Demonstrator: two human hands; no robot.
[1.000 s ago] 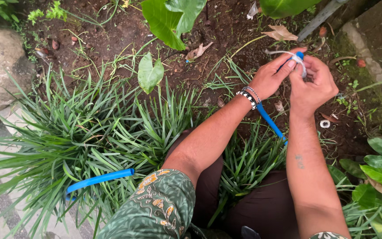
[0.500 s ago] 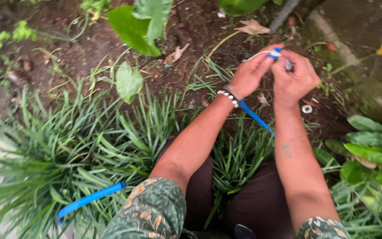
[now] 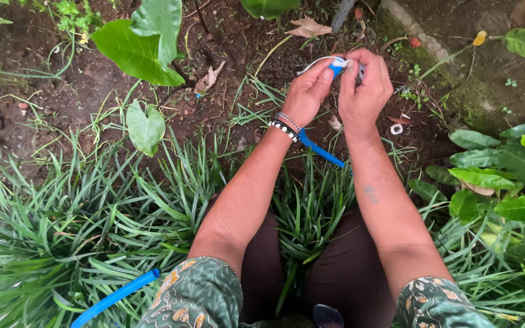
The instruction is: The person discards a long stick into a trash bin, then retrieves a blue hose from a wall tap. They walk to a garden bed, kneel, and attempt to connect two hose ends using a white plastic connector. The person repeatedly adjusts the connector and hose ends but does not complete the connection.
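1. Above the grass clump [image 3: 92, 243], over bare soil [image 3: 238, 42]: both hands meet at one end of a blue hose [image 3: 322, 150].
2. Left hand [image 3: 308, 91]: fingers closed, pinching the hose end [image 3: 337, 64], apparently to steady it.
3. Right hand [image 3: 366, 85]: fingers curled shut around the same end; a white strip [image 3: 314, 61] trails out leftward.
4. Hose runs back under the left wrist; another blue stretch [image 3: 116, 296] lies lower left.
5. No packages, labels or signs visible.

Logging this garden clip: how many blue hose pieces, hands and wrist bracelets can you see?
Blue hose pieces: 2, one running up into the hands, one lying in the grass
Hands: 2, left hand, right hand
Beaded bracelets: 2, on the left wrist
Total: 6
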